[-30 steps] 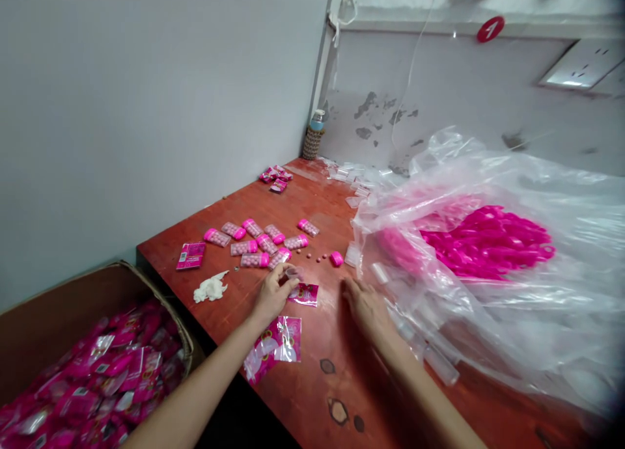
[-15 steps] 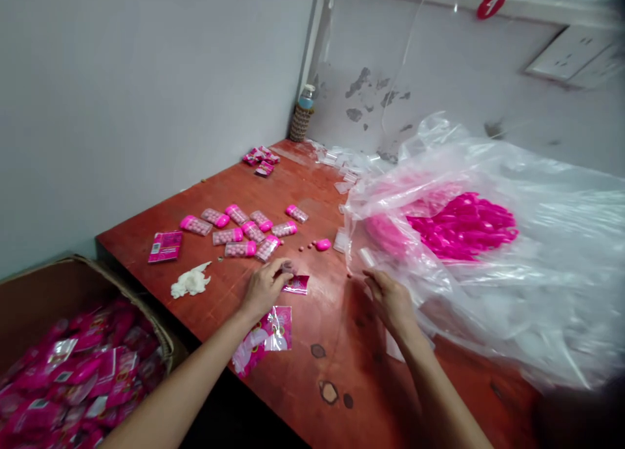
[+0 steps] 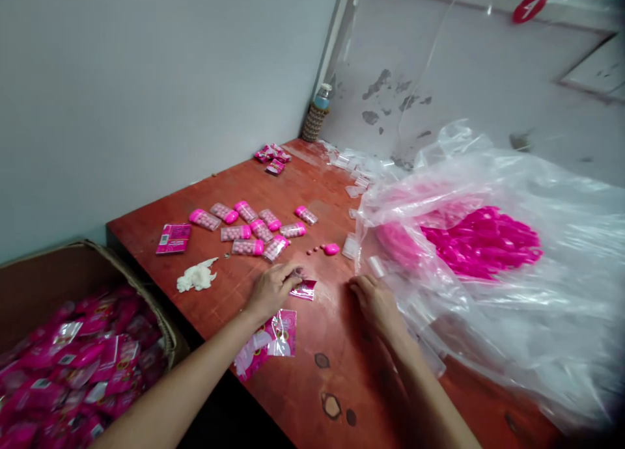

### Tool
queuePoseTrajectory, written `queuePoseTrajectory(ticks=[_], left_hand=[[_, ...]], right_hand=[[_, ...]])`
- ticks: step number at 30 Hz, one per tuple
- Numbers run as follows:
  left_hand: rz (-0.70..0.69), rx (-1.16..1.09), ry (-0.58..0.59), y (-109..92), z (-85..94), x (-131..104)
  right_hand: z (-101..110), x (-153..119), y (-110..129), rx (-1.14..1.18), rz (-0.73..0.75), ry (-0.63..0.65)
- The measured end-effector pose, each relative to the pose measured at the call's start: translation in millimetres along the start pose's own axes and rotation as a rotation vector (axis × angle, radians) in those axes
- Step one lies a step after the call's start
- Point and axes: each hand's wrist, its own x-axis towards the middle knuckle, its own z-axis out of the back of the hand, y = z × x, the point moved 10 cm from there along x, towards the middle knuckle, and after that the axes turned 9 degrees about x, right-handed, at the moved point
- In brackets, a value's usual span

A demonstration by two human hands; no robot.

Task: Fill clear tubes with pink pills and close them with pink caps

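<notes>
Red tabletop [image 3: 312,185]: 10 filled tubes [image 3: 247,247] beyond L hand [image 3: 268,291], which pinches 1 clear tube [image 3: 297,272] nr 1 pink packet [image 3: 305,290]. R hand [image 3: 377,306]: can't tell if holding. 1 loose cap [image 3: 332,248]; big plastic bag [image 3: 493,338] crowds R side.

1. Centre: the left hand [image 3: 274,291] pinches a small clear plastic tube [image 3: 297,272] above a torn pink foil sachet [image 3: 303,291] on the reddish-brown wooden table [image 3: 312,380].
2. Right of centre: the right hand [image 3: 377,304] curls its fingers just beside a large translucent plastic bag [image 3: 508,332]; whether it holds anything is unclear.
3. Right side: glossy hot-pink plastic pieces [image 3: 481,244] fill the bag's opening.
4. Middle, left of centre: clear, pink-capped containers of pale pink balls [image 3: 247,247] lie clustered.
5. Between cluster and bag: a loose, rounded pink cap [image 3: 332,248] sits by small pink balls [image 3: 316,248].
6. Lower left: a brown cardboard box [image 3: 58,260] holds shiny pink packets [image 3: 81,377].
</notes>
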Motion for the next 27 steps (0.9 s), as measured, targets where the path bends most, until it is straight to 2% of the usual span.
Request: queuePoseTrajectory(ticks=[5,9,11,13,15,18,21,27], left_hand=[[-0.005,0.021,0.027,-2,-0.6,0],[-0.009,0.022,0.042,-3,-0.2,-1],[-0.007,0.030,0.042,-3,0.2,-1],[-0.021,0.026,0.038,-5,0.6,-1],[-0.033,0.015,0.026,-6,1.6,-1],[-0.022,0.013,0.010,-5,2.9,0],[-0.013,0.019,0.004,-4,3.4,1],[-0.002,0.036,0.005,0,0.9,0]], right_hand=[[10,12,58,0.413,0.111,-0.133],[-4,22,102,0.475,0.259,-0.101],[-7,27,102,0.460,0.276,-0.118],[-2,37,87,0.417,0.243,-0.185],[0,51,71,0.306,0.227,-0.189],[-19,73,61,0.016,0.314,0.001],[-43,80,61,-0.218,0.415,0.183],[-53,69,76,-0.290,0.474,0.244]])
